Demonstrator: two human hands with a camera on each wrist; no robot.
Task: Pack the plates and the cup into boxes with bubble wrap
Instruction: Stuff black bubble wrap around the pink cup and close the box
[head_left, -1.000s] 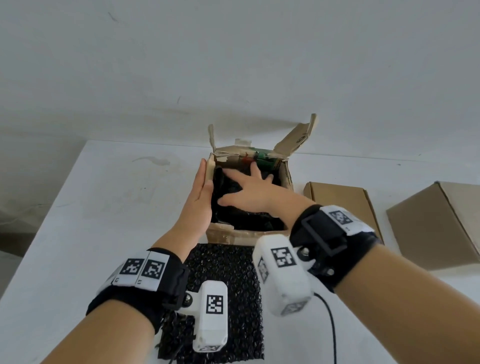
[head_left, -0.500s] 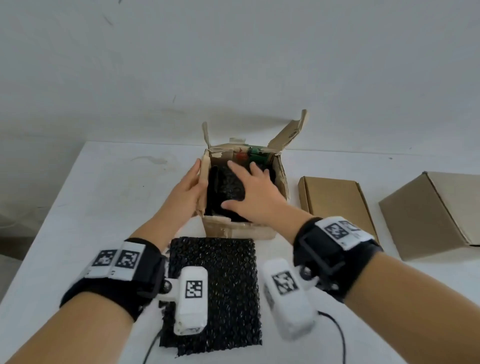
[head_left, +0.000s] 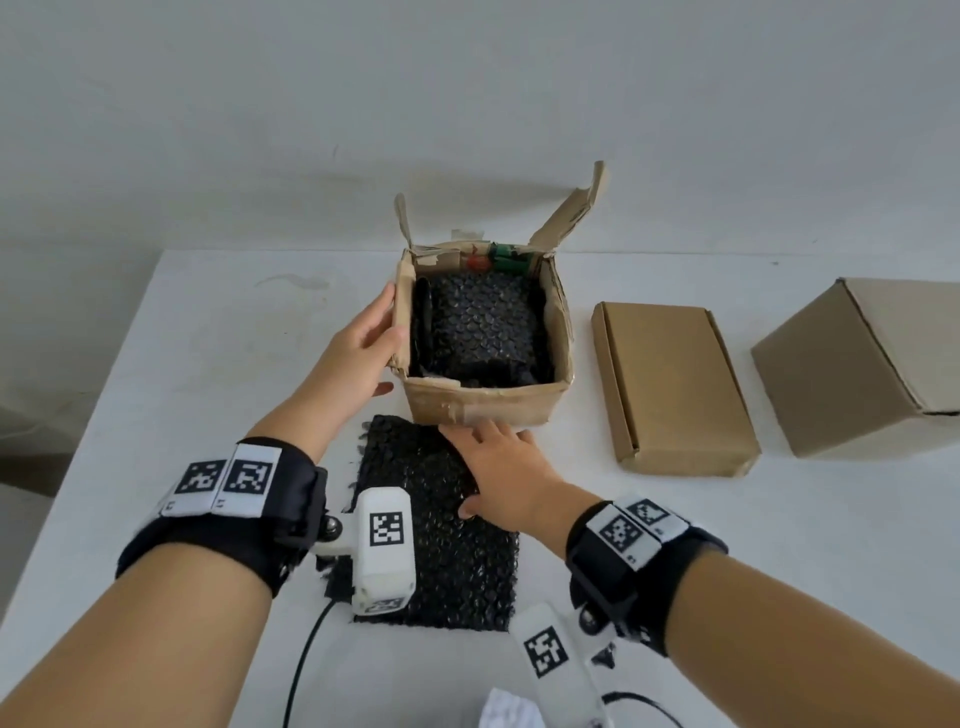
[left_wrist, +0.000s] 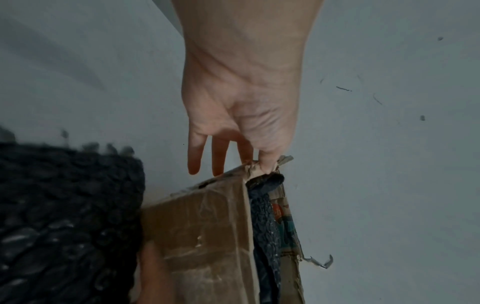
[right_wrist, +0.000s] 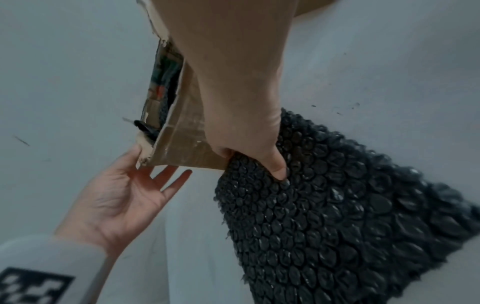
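An open cardboard box (head_left: 483, 402) stands mid-table with its flaps up, and a bundle wrapped in black bubble wrap (head_left: 483, 322) lies inside. My left hand (head_left: 366, 348) rests against the box's left wall, fingers straight, thumb at the torn near corner (left_wrist: 267, 166). A loose black bubble wrap sheet (head_left: 447, 551) lies flat in front of the box. My right hand (head_left: 498, 467) is on its far end. The thumb (right_wrist: 278, 172) digs into the sheet (right_wrist: 337, 216), and the fingers curl at its edge beside the box front (right_wrist: 182, 144). No bare plate or cup shows.
A flat closed cardboard box (head_left: 670, 384) lies right of the open one, and a larger closed box (head_left: 872, 364) stands at the far right. Crumpled white paper (head_left: 509, 712) and black cables lie near me. The table's left edge (head_left: 78, 441) is close to my left arm.
My right hand has come out of the box and dropped onto the loose sheet in front of it. The wrapped bundle inside is now uncovered. My left hand stays at the left wall.
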